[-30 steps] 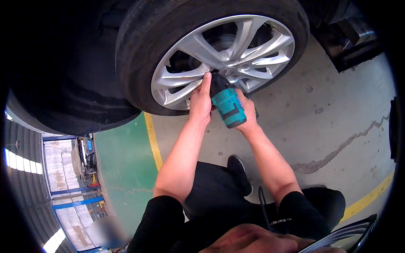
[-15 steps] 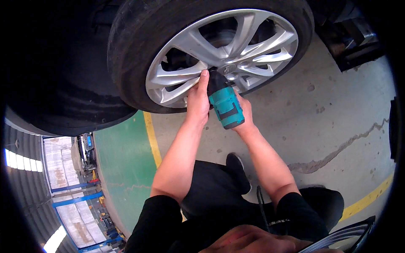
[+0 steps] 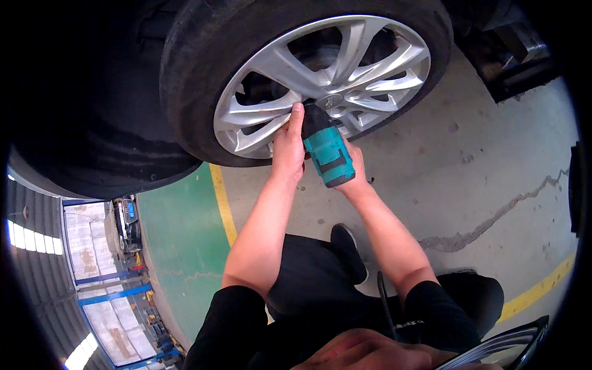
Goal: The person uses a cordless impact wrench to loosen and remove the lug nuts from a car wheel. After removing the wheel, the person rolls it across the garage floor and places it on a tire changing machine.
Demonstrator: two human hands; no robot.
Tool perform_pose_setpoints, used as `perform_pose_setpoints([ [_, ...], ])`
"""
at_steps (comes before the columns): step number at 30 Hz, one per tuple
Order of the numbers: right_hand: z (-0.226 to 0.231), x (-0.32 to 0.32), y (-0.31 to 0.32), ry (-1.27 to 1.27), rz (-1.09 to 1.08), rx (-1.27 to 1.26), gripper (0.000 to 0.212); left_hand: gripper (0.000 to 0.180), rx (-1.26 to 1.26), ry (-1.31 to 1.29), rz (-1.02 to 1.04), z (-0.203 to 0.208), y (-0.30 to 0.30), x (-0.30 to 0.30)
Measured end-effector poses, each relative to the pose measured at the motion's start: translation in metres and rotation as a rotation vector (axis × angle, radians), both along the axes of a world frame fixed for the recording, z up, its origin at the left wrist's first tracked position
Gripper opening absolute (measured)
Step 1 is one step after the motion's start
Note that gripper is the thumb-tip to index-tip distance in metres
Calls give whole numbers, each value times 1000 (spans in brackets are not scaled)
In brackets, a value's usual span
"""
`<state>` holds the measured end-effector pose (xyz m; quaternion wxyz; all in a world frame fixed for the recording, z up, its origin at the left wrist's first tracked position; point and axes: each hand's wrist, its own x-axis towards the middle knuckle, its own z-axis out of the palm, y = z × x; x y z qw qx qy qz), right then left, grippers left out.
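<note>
A teal and black cordless impact wrench (image 3: 330, 154) points at the hub area of a silver alloy wheel (image 3: 268, 65). Its black nose meets the wheel just beside the round centre cap (image 3: 330, 102); the socket end is mostly hidden. My right hand (image 3: 356, 165) is closed round the wrench's handle, partly behind the tool body. Along the other side of the nose lies my left hand (image 3: 287, 148), thumb stretched toward the hub and touching the tool. The left fingers curl underneath, largely out of sight. A black tyre (image 3: 191, 80) surrounds the wheel.
Dark bodywork (image 3: 92, 135) fills the upper left beside the tyre. A black metal structure (image 3: 524, 61) stands at the upper right. The floor has green paint (image 3: 179, 216), yellow lines (image 3: 223, 203) and a crack (image 3: 456, 242). Blue-framed racks (image 3: 117, 296) stand at the left.
The wheel has shifted very slightly left in view, and the wrench's rear end has moved a little up and left. Both hands keep their places on it.
</note>
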<state>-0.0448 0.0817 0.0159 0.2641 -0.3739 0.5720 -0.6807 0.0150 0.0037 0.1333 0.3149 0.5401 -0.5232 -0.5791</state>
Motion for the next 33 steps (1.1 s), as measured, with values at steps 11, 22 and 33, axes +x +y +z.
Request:
perform_pose_setpoints([
  [11,0,2,0,25,2,43,43,69,16,21,-64,-11,-9,7],
  [22,-1,-10,5,132,28,134,45,72,57,-25,-70,-13,-10,9],
  [33,23,-5,23,46,76,192,46,66,152,44,-51,-8,-13,9],
])
